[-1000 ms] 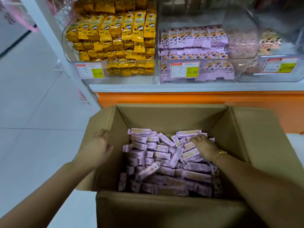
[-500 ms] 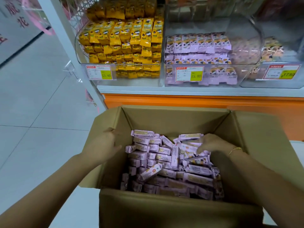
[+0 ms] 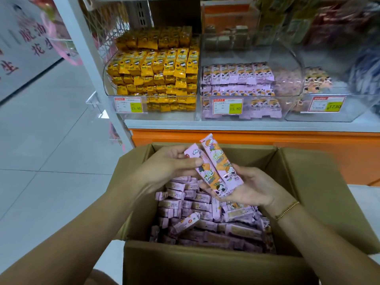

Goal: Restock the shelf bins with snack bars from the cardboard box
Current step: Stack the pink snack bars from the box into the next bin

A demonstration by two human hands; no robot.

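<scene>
An open cardboard box [image 3: 320, 188] stands in front of me, filled with several purple snack bars [image 3: 205, 221]. Above it both hands hold a small bunch of purple bars [image 3: 216, 169] face up. My left hand [image 3: 166, 165] pinches their upper ends with thumb on top. My right hand [image 3: 253, 188] cups their lower ends from beneath, a gold bracelet on its wrist. On the shelf behind, a clear bin [image 3: 287, 108] holds matching purple bars [image 3: 236, 79] stacked in rows on its left side.
A clear bin of yellow snack packs [image 3: 156, 70] sits left of the purple one, and a third bin [image 3: 329, 112] stands at the right. The shelf has a white edge [image 3: 246, 125] over an orange base [image 3: 308, 145]. Tiled floor [image 3: 51, 151] lies to the left.
My right hand lifted bars out of the box. My left hand left the box's left flap and came over to grip their upper ends. The view tilted up toward the shelf.
</scene>
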